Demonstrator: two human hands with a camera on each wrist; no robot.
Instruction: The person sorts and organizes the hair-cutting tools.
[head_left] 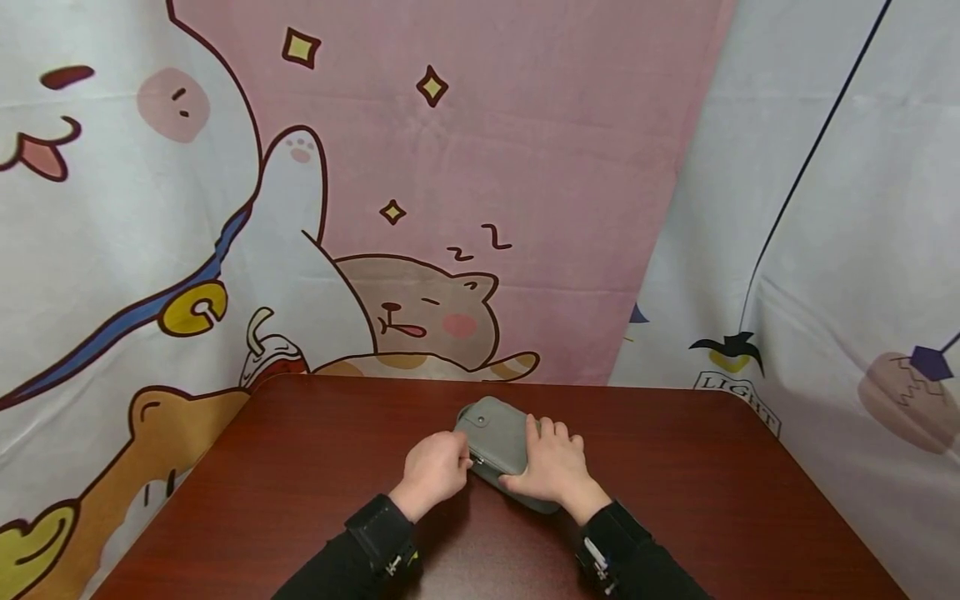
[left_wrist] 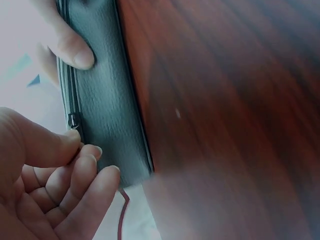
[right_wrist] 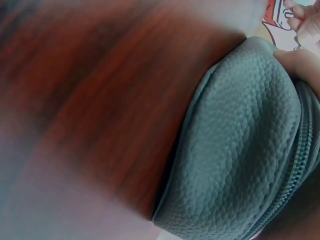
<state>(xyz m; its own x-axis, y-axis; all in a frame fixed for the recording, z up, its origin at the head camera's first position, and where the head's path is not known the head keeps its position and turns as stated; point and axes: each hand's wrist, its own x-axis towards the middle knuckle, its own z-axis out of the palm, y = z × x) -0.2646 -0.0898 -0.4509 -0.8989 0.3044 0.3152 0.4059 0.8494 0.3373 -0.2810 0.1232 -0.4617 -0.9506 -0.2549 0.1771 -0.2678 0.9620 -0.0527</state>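
A grey-green leather zip pouch (head_left: 493, 429) lies on the table, with a small snap button near its far end. At its near left edge, my left hand (head_left: 435, 467) pinches the zipper pull (left_wrist: 74, 121) between thumb and index finger. My right hand (head_left: 557, 465) holds the pouch from the right, fingers over its top and thumb (left_wrist: 80, 54) pressed on the zipped side. The right wrist view shows the pebbled side panel and a stretch of zipper teeth (right_wrist: 299, 155), which run along the rim. The inside of the pouch is hidden.
The pouch lies on a reddish-brown wooden table (head_left: 300, 500), toward the far edge. Behind it hangs a cloth (head_left: 562, 167) printed with cartoon animals. Black bands (head_left: 381, 533) with small devices are on both wrists.
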